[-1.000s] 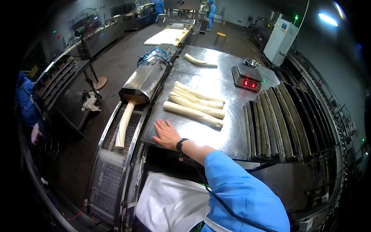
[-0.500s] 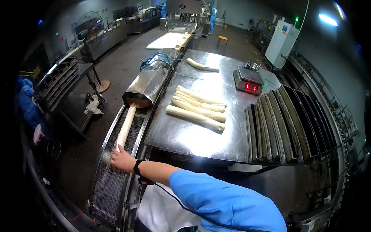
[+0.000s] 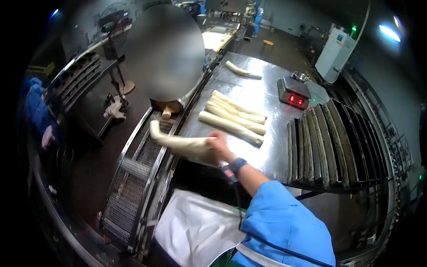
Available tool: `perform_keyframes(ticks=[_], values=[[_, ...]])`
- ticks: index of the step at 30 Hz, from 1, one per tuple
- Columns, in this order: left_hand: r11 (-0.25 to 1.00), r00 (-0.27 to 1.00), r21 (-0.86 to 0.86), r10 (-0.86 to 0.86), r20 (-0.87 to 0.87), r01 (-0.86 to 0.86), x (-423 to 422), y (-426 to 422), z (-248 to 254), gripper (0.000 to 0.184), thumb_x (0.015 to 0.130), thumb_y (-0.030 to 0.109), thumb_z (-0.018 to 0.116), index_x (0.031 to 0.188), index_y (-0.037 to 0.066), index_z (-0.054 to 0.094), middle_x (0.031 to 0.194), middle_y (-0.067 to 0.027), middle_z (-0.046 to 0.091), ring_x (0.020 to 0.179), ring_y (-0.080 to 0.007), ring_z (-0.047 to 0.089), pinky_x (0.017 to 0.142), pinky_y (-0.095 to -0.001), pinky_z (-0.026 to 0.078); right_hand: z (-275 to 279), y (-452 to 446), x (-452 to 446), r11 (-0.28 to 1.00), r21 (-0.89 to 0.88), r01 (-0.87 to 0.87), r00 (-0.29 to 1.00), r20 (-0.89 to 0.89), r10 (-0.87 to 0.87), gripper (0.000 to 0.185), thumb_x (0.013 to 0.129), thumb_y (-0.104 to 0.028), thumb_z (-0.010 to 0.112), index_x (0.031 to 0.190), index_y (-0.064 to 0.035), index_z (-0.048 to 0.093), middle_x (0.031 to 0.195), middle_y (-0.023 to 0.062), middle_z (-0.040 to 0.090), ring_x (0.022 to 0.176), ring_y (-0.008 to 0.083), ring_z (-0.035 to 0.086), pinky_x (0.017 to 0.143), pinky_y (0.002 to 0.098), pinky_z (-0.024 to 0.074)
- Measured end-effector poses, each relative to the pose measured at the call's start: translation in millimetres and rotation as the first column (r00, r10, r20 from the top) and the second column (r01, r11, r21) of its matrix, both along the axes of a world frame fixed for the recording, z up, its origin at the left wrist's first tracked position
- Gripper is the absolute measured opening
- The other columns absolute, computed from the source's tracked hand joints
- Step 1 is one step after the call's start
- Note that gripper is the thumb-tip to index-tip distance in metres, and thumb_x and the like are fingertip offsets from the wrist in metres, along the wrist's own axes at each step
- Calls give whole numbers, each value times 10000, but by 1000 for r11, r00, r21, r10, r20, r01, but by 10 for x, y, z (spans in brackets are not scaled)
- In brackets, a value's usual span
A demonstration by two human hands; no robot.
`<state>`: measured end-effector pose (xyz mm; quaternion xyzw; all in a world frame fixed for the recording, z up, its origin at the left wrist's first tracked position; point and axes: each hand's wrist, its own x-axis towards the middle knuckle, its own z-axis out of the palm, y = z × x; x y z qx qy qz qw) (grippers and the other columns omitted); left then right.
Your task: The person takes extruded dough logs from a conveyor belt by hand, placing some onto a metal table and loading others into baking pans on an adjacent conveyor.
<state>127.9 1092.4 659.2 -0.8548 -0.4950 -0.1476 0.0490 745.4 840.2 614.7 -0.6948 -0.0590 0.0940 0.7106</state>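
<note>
My right hand [image 3: 219, 147] is closed around one end of a long pale dough roll [image 3: 180, 143]. The roll bends at its far end and is smeared by motion. It spans the gap between the mesh conveyor [image 3: 119, 209] and the metal table [image 3: 187, 127], over the conveyor's side rail. Just beyond my hand, several similar dough rolls [image 3: 231, 127] lie side by side on the table. The end of another piece of dough [image 3: 167, 113] shows at the machine's outlet, on the belt. My left hand does not appear.
A digital scale [image 3: 293, 92] with red figures and a single dough roll [image 3: 242, 71] sit farther back. Long metal trays [image 3: 329, 142] stand on edge at the table's right. A grey blurred disc covers the machine. Blue-clad people are at the far left and back.
My right hand has lifted the dough roll off the mesh conveyor and swung it rightward to the table's edge. A new dough end shows at the outlet. The view has shifted slightly.
</note>
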Motion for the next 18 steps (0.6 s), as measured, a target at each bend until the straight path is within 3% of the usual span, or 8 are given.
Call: perform_keyframes(ticks=[3, 4, 5, 8, 10, 12, 14, 18], values=[[994, 993, -64, 88, -83, -94, -61, -16, -42, 563, 792, 322, 703, 1200, -25, 530, 1222, -285, 482, 1129, -412, 472, 1000, -468, 372, -122, -794, 9, 877, -328, 352, 916, 314, -250, 202, 679, -142, 644, 827, -20, 581, 786, 99, 585, 757, 214, 563, 743, 325, 474], [992, 994, -82, 87, -69, -93, 15, -49, 46, 537, 796, 314, 697, 1185, -22, 541, 1203, -277, 498, 1116, -410, 480, 991, -469, 378, -74, -963, -29, 820, -373, 433, 852, 465, -239, 233, 694, -169, 634, 853, -5, 591, 823, 143, 602, 795, 264, 586, 784, 362, 480], [991, 995, -100, 84, -53, -89, 62, -69, 108, 511, 801, 306, 691, 1170, -19, 552, 1184, -269, 514, 1103, -407, 489, 982, -469, 383, -84, -1113, 1, 708, -540, 455, 866, 452, -212, 292, 727, -156, 623, 973, -7, 569, 970, 191, 571, 980, 340, 538, 863, 384, 437], [999, 996, -21, 48, -78, -50, 64, -115, 154, 437, 807, 301, 681, 1105, -6, 592, 1133, -245, 553, 1062, -399, 510, 949, -466, 403, 151, -1165, -284, 322, -678, 661, 720, 693, -17, 331, 708, -141, 659, 1021, -56, 593, 1124, 154, 520, 1137, 321, 450, 976, 485, 324], [999, 995, 20, 51, -86, -50, 138, -133, 202, 374, 796, 280, 683, 1044, 6, 621, 1074, -224, 587, 1018, -388, 531, 918, -458, 419, 177, -1086, -369, 292, -622, 727, 573, 783, 241, 321, 714, -140, 663, 1023, -82, 601, 1133, 121, 522, 1174, 319, 424, 992, 512, 296], [992, 991, -75, 89, -101, -97, 166, -125, 232, 354, 785, 262, 683, 1026, 8, 628, 1058, -221, 596, 1002, -383, 540, 909, -455, 425, 101, -914, -390, 563, -629, 536, 540, 768, 344, 284, 721, -121, 653, 998, -86, 604, 1083, 128, 543, 1125, 322, 459, 965, 476, 348], [990, 995, -106, 81, -65, -88, 180, -131, 256, 381, 769, 233, 695, 1055, -5, 616, 1068, -225, 597, 1013, -383, 539, 918, -452, 421, -56, -737, -366, 634, -645, 426, 453, 759, 468, 233, 740, -87, 626, 972, -83, 606, 1049, 143, 555, 1075, 330, 488, 924, 439, 398], [999, 999, -50, 18, -44, -20, 202, -62, 181, 465, 756, 208, 709, 1135, -25, 572, 1139, -228, 570, 1102, -382, 503, 993, -447, 379, -59, -381, -279, 712, -619, 331, 441, 769, 463, 214, 772, -56, 569, 985, -60, 593, 1052, 155, 569, 1018, 342, 531, 902, 436, 427]])
